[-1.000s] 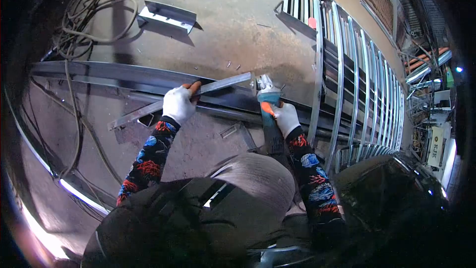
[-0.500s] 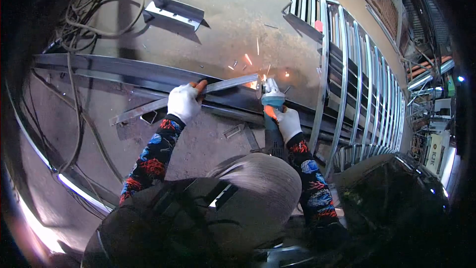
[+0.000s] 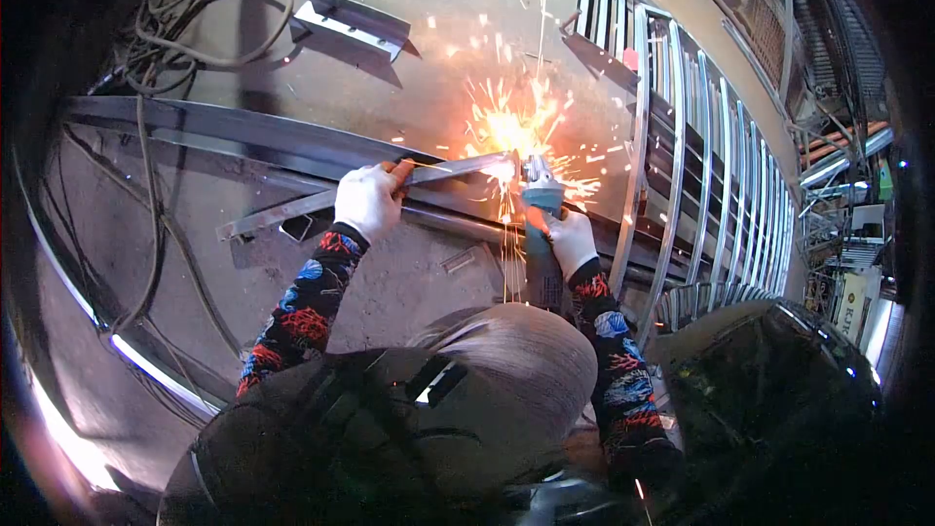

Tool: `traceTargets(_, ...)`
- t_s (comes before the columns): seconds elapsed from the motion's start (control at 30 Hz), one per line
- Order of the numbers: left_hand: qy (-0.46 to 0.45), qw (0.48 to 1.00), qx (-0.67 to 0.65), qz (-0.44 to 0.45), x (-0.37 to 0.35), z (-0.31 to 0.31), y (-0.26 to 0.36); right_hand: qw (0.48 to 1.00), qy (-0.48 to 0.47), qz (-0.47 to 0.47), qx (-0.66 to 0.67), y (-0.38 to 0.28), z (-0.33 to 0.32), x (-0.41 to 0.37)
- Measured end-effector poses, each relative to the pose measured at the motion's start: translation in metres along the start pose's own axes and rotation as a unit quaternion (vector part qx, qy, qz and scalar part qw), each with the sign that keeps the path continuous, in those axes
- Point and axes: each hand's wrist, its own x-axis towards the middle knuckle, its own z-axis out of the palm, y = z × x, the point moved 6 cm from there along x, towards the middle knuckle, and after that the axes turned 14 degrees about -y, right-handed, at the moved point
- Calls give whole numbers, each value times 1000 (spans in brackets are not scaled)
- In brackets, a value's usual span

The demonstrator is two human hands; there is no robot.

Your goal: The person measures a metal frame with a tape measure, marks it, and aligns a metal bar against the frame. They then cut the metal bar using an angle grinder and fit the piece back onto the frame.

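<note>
My left hand [image 3: 370,199], in a white glove with bare fingertips, is closed round a flat metal bar [image 3: 292,212]. The bar lies slantwise across a long dark steel beam [image 3: 263,136]. In my right hand [image 3: 567,237], also gloved, is a teal angle grinder [image 3: 542,197], its body pointing down toward me. The grinder's disc meets the right end of the bar, where a bright burst of sparks [image 3: 516,127] hides the contact point. Sparks fly upward, sideways and down in front of the beam.
A ladder-like metal frame [image 3: 672,136] stands on the right. At the upper left are coiled cables [image 3: 175,19] and an angled metal piece with holes [image 3: 351,24]. A small metal bracket [image 3: 466,261] lies below the beam. Cables run down the left side.
The few scattered sparks have grown into a large bright burst at the bar's end. The whole view has shifted slightly; both hands keep their holds.
</note>
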Motion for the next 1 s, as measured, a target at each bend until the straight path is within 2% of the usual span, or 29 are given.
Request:
traceTargets(0.1,2,1000,-1,7,1,5,-3,1000,-3,-12,27,16,-3,9)
traceTargets(0.13,1,1000,-2,7,1,6,-3,994,3,-74,82,14,1,13)
traceTargets(0.17,-4,1000,-1,6,1,8,-4,994,4,-74,83,17,-1,14)
traceTargets(0.23,-7,1000,3,5,1,7,-4,1000,-5,8,23,28,-5,16)
traceTargets(0.33,18,1000,1,15,0,4,-2,998,-4,-8,63,34,-2,19)
traceTargets(0.43,-19,1000,12,-7,1,7,-4,994,-14,6,112,37,2,22)
traceTargets(0.47,-13,1000,17,-4,1,8,-5,998,-6,-23,65,19,-1,15)
traceTargets(0.6,-9,1000,21,0,1,6,-3,995,5,-67,67,19,-2,21)
traceTargets(0.77,-6,1000,11,1,2,3,0,999,11,-12,-51,21,1,14)
traceTargets(0.83,-8,1000,10,2,2,4,0,999,27,-3,-37,17,1,7)
traceTargets(0.9,-15,1000,15,0,3,5,-1,994,28,66,-86,22,1,7)
traceTargets(0.93,-16,1000,16,1,3,6,-1,997,38,27,-59,22,3,11)
traceTargets(1.0,0,1000,19,8,2,4,0,999,25,23,-27,29,0,14)
